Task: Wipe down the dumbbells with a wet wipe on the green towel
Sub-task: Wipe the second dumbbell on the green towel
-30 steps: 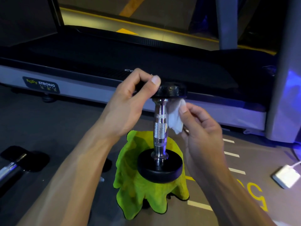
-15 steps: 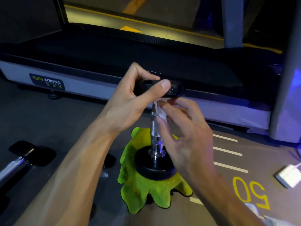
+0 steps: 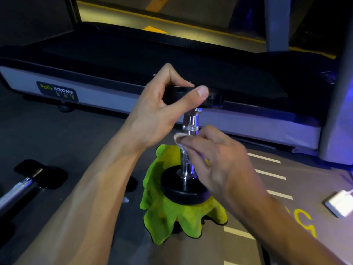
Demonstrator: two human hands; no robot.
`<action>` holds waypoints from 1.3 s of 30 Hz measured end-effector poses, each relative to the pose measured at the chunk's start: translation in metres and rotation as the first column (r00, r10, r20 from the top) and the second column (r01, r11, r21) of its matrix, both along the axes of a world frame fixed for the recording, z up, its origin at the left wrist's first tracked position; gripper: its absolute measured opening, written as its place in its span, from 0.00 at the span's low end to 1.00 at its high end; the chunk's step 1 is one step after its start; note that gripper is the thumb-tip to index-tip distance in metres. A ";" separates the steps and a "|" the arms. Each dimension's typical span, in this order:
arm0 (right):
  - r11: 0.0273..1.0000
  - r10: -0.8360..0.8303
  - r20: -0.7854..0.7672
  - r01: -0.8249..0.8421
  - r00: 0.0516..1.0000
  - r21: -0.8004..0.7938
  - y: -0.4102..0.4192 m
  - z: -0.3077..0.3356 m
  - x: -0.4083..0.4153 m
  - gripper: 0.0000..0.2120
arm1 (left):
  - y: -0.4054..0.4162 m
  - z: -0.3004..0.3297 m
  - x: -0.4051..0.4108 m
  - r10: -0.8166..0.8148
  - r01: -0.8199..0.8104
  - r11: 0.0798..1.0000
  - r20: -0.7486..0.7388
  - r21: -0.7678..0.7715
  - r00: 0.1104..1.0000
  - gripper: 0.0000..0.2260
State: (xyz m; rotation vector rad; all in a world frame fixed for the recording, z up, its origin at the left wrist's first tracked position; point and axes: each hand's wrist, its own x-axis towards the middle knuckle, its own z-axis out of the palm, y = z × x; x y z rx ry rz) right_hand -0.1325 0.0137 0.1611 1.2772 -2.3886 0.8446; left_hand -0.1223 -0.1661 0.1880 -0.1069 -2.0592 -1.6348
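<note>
A dumbbell [image 3: 189,121] with black ends and a chrome handle stands upright, its lower end on a rumpled green towel [image 3: 172,213] on the floor. My left hand [image 3: 162,109] grips the black upper end between thumb and fingers. My right hand [image 3: 219,159] holds a white wet wipe [image 3: 178,138] around the middle of the chrome handle, and hides part of it.
A second dumbbell [image 3: 23,186] lies on the dark floor at the left. A treadmill deck [image 3: 114,60] labelled "Body Strong" runs across the back, with its upright at the far right. A white packet [image 3: 340,203] lies on the floor at the right, near painted lines and yellow numbers.
My right hand has slid the wipe down the chrome handle from just under the upper end to its middle. My left hand keeps its grip on the top.
</note>
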 end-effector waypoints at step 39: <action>0.983 -0.165 0.415 0.117 0.895 0.138 0.031 -0.016 0.011 0.07 | -0.005 0.001 0.007 -0.105 0.103 0.988 0.010 0.114 0.994 0.15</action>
